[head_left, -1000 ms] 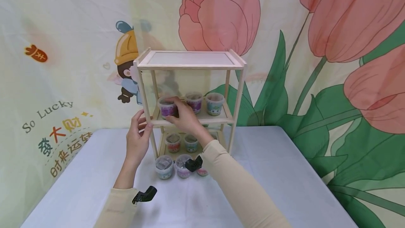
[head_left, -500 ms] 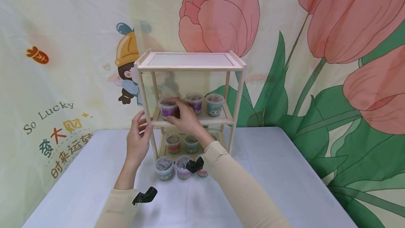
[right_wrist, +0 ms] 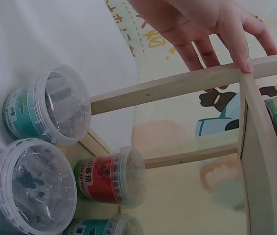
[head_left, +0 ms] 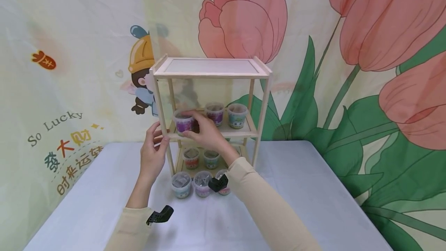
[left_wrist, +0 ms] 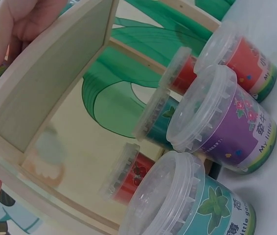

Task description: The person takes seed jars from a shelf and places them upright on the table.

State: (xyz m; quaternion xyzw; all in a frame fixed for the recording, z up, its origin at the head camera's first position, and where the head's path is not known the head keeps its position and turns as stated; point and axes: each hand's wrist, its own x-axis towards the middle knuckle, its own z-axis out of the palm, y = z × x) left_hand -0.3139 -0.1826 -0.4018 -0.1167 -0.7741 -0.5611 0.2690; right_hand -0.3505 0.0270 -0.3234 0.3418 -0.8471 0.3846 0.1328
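A small wooden rack [head_left: 210, 66] with three tiers stands on the table. My left hand [head_left: 153, 150] holds its left front post at the middle tier, the thumb in front and the fingers behind, as the right wrist view shows. My right hand [head_left: 209, 133] grips a purple plastic tub [head_left: 182, 124] at the left of the middle tier, near the front edge. Another purple tub [head_left: 215, 115] and a teal tub [head_left: 237, 117] stand to its right on that tier. In the left wrist view, the right hand [left_wrist: 28, 22] is partly cut off by the frame.
The bottom tier bears a red tub [head_left: 191, 159] and a teal one [head_left: 211, 160], with a third behind my forearm. On the table before the rack stand a teal tub [head_left: 181, 186], a purple tub [left_wrist: 226, 122] and a red tub [left_wrist: 251, 66]. A printed cloth [head_left: 299, 18] hangs behind.
My right hand and the gripped purple tub have shifted slightly forward and left, toward the front edge of the middle tier. The left hand stays on the post.
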